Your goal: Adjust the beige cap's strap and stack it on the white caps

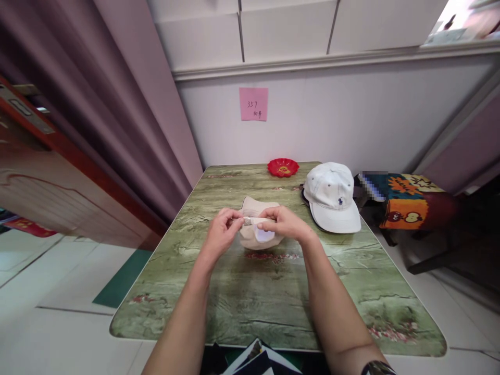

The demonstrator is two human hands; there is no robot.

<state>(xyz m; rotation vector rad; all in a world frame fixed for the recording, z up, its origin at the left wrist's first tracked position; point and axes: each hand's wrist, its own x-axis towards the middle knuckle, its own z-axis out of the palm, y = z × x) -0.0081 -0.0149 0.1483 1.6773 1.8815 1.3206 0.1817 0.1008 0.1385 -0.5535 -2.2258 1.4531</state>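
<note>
A beige cap (pixel 255 242) is between my hands over the middle of the table, its brim pointing away from me and a whitish patch showing on the near side. My left hand (pixel 224 232) pinches the cap's band at the left, thumb and fingers together. At the right, my right hand (pixel 287 223) grips the same band, with its thumb on the near side and fingers behind. A white cap (pixel 330 190) with a small dark blue emblem lies to the right of my hands, on top of something dark-edged that is mostly hidden.
The wooden-patterned table (pixel 250 307) has rounded corners. A red scalloped dish (pixel 283 167) stands near its back edge. Beyond it, a pink note (pixel 253 104) is stuck to the wall. A stool with a patterned cover (pixel 406 200) is at the right, a purple curtain (pixel 128 94) at the left.
</note>
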